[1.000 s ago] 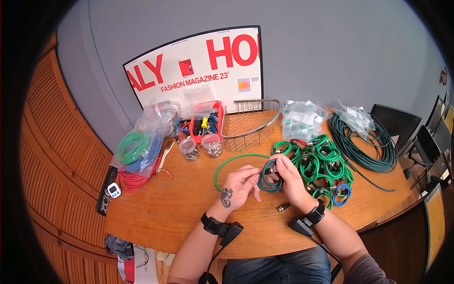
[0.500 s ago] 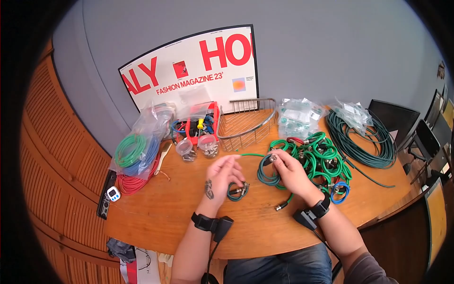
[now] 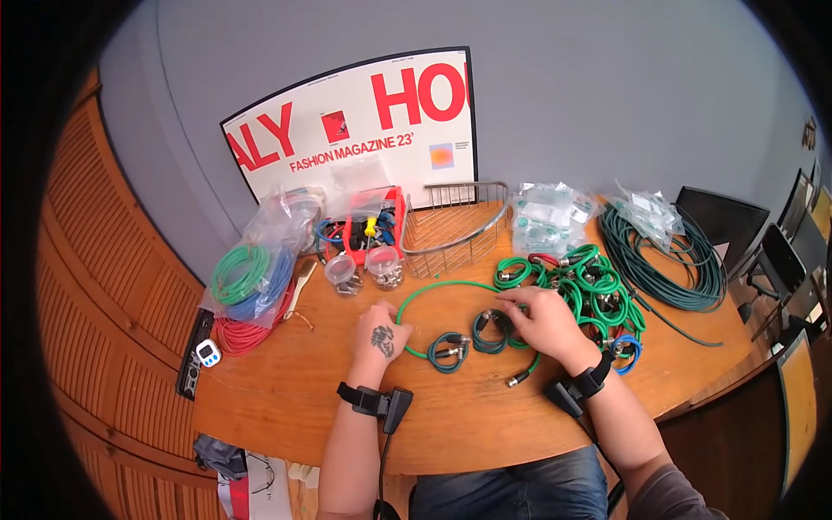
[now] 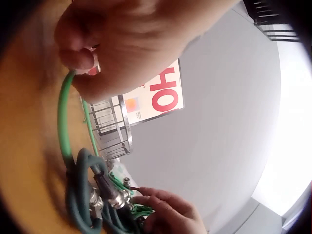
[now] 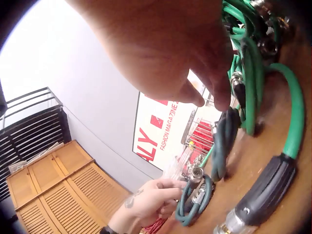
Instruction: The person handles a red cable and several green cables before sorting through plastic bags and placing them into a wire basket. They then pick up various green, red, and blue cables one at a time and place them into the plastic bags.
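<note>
Tabletop: second coil down; left fingers pinch cable.

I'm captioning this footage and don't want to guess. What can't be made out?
White gadget's display: head view, too small.
Label print on the clear packets: head view, too small.
Number of coils in the green pile: head view, they overlap.
Contact between right hand and nearest dark coil: right wrist view, fingertips dark and blurred.
</note>
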`<state>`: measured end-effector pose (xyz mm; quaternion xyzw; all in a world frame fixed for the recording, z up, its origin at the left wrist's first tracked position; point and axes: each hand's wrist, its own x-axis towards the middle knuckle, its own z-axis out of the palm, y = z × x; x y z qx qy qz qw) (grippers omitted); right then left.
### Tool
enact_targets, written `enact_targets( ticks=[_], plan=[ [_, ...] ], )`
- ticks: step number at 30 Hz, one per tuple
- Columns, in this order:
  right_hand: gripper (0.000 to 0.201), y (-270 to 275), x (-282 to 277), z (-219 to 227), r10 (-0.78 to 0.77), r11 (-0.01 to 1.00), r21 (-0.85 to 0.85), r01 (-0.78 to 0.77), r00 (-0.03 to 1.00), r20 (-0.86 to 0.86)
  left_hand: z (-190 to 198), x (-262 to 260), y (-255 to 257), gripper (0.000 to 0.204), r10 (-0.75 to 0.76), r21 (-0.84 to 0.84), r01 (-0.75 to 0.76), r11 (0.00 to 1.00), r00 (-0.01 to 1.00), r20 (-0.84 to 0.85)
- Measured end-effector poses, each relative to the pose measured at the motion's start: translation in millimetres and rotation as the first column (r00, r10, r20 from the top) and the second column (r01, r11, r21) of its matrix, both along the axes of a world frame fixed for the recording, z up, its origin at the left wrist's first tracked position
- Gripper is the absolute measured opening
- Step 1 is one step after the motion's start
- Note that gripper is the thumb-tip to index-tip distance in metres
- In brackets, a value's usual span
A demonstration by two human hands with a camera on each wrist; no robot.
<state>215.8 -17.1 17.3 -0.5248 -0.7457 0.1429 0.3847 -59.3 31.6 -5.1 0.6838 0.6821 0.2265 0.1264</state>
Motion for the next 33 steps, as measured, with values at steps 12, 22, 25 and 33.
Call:
enact_targets(
  ticks=[12, 22, 25, 33],
  plan=[
    [0.042, -3, -4, 4, -0.243, 0.954, 0.200, 0.225, 0.967, 0.073, 11, 15, 0, 0.019, -0.502, 0.659, 0.041, 0.751, 0.684, 0.529],
    [0.022, -3, -3, 10, -0.241, 0.969, 0.075, 0.235, 0.968, 0.073, 23, 19, -6, 0.022, -0.536, 0.689, -0.277, 0.669, 0.463, 0.706],
    [0.017, 2, 1, 16, -0.184, 0.811, 0.542, 0.222, 0.975, -0.124, 21, 18, -6, 0.022, -0.454, 0.632, -0.244, 0.735, 0.516, 0.727],
    [0.029, -2, -1, 18, 0.057, 0.949, 0.267, 0.166, 0.745, -0.665, 11, 29, -6, 0.025, -0.320, 0.322, 0.045, 0.946, 0.312, 0.895]
  ],
)
